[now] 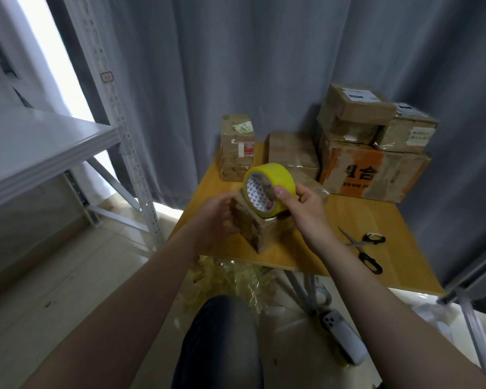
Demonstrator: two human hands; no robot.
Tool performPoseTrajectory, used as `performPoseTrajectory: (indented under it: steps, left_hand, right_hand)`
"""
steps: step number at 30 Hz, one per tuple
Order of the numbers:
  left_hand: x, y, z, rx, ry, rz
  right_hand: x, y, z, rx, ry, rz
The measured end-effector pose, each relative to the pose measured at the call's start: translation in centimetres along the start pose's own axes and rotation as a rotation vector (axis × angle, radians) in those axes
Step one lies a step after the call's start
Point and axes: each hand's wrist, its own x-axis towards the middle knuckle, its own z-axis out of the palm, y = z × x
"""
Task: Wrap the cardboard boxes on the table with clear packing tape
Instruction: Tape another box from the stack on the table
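Note:
A small cardboard box (pixel 257 230) stands on the near left part of the wooden table (pixel 348 220). My left hand (pixel 218 217) grips the box's left side. My right hand (pixel 303 204) holds a roll of packing tape (pixel 270 189) with a yellowish look, pressed against the top of the box, thumb on the roll's rim. Other taped cardboard boxes wait at the back: a tall one (pixel 237 147), a flat one (pixel 292 153), and a stack (pixel 373 147) at the right.
Scissors (pixel 365 248) lie open on the table to the right of my right hand. Crumpled clear tape scraps (pixel 230 279) lie on the floor below the table's front edge. A phone (pixel 343 335) rests on the floor. A metal shelf (pixel 40 147) stands left; grey curtains hang behind.

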Motion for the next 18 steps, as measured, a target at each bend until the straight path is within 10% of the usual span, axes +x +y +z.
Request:
performPoseTrajectory:
  steps: [2,7,18]
  left_hand:
    - [-0.1,-0.7,-1.1,-0.096,-0.036,0.084]
    - [0.9,-4.5,0.5,0.634,-0.031,0.350]
    - [3.8,-5.7,0.9,0.733,0.154,0.512]
  right_hand:
    - [0.5,0.1,0.5,0.000,0.027,0.017]
    - [1.1,-0.2,1.4,-0.007,0.048,0.024]
    - [-0.1,-3.3,1.5,-0.192,0.088,0.039]
